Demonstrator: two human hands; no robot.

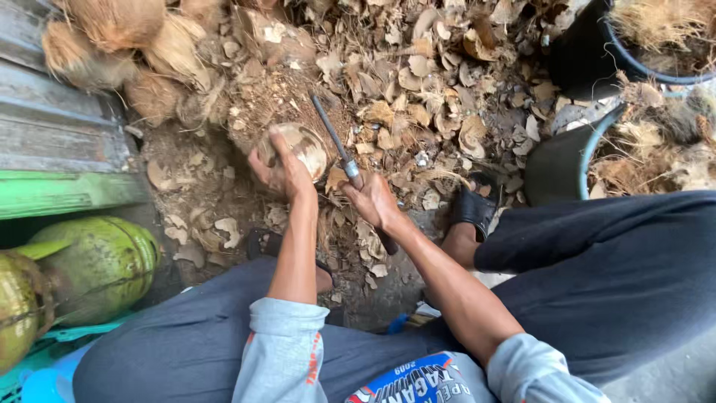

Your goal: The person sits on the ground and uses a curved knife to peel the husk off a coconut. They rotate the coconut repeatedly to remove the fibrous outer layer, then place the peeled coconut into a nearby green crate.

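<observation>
In the head view, the left hand (pixel 280 170) curls around a round, pale-brown coconut (pixel 298 148) with a fibrous, streaked shell, resting just left of centre on a bed of dry husk chips (pixel 418 89). The right hand (pixel 373 201) is closed around the handle of a long, thin, dark metal knife (pixel 335 142), whose blade points toward eleven o'clock beside the coconut. At two o'clock a black bucket (pixel 582 60) and a second tub (pixel 559 164) hold shaggy husk fibre, while smooth green coconuts (pixel 97 261) lie at eight o'clock.
</observation>
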